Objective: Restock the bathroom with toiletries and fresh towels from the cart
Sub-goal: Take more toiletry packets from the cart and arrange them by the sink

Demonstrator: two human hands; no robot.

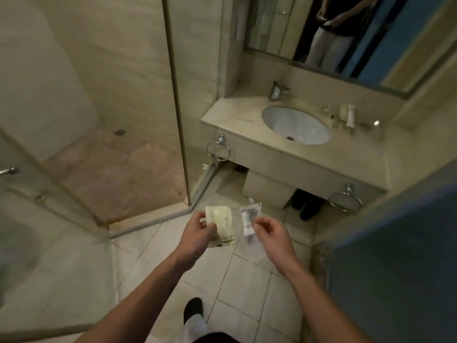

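- The left hand (197, 231) pinches cream packets (221, 227); the right hand (269, 232) pinches a clear sachet (249, 222).
- Both are undelivered; the desk (230, 112) lies well ahead.
- Towel rings (218, 151) beyond the hands hang bare, so towels seem left to do.

cream packets (222, 226): flat, pale yellow, a few overlapping, darker band at lower edge, small print too blurred to read; held upright over floor tiles, pinched at left edge by left grip (197, 233). clear sachet (248, 219): see-through wrapper, white-grey item inside, long and narrow, upright, just beside cream packets, not touching; pinched at right edge by right grip (269, 233). white tube (350, 116) and cream sachet (343, 112): lying side by side on bench, right of basin.
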